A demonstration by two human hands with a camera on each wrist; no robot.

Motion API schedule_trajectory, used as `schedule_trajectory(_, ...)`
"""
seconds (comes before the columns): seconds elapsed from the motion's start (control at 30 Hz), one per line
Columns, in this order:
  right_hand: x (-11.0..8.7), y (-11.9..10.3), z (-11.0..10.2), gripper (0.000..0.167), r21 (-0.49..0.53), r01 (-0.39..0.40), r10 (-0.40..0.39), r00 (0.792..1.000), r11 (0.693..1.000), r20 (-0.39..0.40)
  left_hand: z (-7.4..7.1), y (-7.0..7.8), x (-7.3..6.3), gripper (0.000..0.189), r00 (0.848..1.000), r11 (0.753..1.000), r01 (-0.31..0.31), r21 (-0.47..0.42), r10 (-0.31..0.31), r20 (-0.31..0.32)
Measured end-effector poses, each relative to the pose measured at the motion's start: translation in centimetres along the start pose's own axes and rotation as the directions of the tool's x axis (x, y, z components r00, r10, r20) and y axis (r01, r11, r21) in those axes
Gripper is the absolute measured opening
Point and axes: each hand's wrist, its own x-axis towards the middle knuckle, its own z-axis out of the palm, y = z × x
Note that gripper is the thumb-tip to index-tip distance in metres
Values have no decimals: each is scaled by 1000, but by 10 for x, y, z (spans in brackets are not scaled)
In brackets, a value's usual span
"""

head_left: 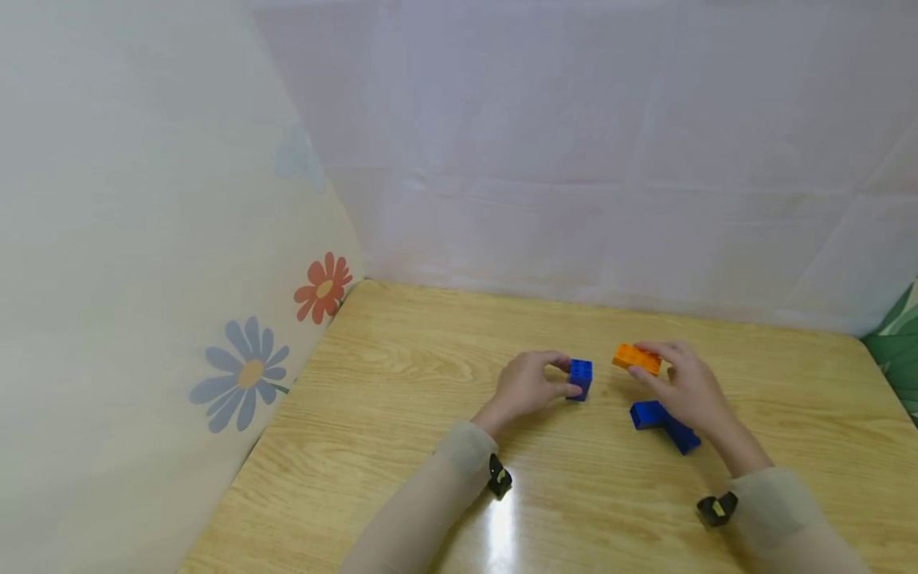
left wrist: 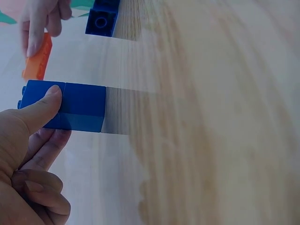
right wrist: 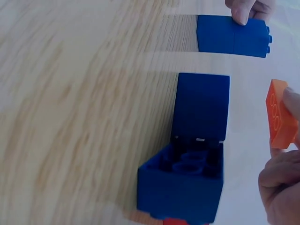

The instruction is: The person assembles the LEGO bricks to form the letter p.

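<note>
My left hand (head_left: 526,384) pinches a stack of two blue toy bricks (head_left: 580,379) between thumb and fingers. The stack stands upright with its studs on top, and a seam between the bricks shows in the left wrist view. To the right, my right hand (head_left: 690,389) grips an orange toy brick (head_left: 631,359) by one end, studs upward, a short way from the stack. Below the right hand lie a blue brick (head_left: 648,415) and another blue brick (head_left: 681,435), end to end at an angle. The nearer one shows its hollow side in the right wrist view.
The wood-grain table (head_left: 402,359) has a pale cloth wall (head_left: 574,159) along its back edge. A flowered cloth (head_left: 143,199) hangs on the left. At the bottom of the right wrist view, a bit of something red (right wrist: 185,221) shows beneath the nearer blue brick.
</note>
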Motion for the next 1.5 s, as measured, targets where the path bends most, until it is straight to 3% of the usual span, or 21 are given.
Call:
schedule_trajectory(0.33, 4, -9, 10, 42, 38, 34, -34, 999, 999, -16, 1, -1, 0, 44, 1000, 1000, 2, -2, -2, -1)
schedule_trajectory(1.23, 14, -24, 30, 42, 185, 52, -63, 996, 981, 56, -1, 0, -1, 42, 1000, 1000, -15, -15, 15, 3)
schedule_trajectory(1.5, 16, -26, 30, 40, 172, 64, -78, 994, 983, 73, 0, 1, -1, 43, 999, 1000, -29, 4, 29, -18)
